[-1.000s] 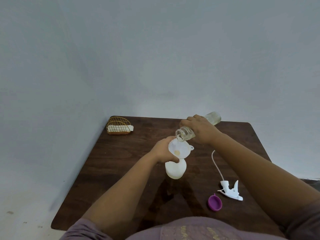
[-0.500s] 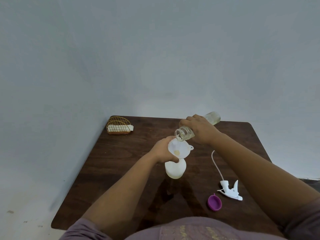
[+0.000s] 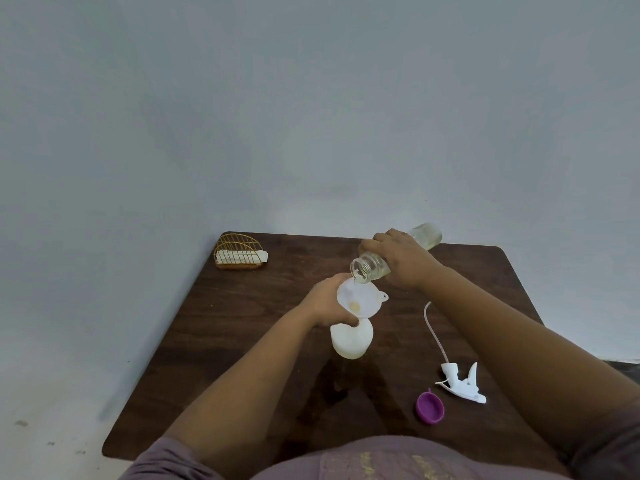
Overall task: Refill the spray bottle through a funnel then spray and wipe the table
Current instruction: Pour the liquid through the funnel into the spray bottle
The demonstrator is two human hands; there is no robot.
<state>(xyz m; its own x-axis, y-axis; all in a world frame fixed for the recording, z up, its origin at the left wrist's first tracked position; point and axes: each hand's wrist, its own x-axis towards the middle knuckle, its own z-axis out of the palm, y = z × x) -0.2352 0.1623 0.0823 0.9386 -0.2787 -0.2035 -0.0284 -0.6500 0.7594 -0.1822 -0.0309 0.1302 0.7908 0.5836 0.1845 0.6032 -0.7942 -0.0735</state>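
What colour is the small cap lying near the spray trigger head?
Purple cap, beside the white spray trigger head; seen in the head view.

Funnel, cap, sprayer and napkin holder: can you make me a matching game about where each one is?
Things:
1. funnel
2. purple cap
3. sprayer
4. napkin holder

Places:
A. far left corner of the table
B. lying on the table with a long tube attached
C. on the white bottle, under the tilted clear bottle
D. lying just left of the sprayer

Pairs: 1-C, 2-D, 3-B, 4-A
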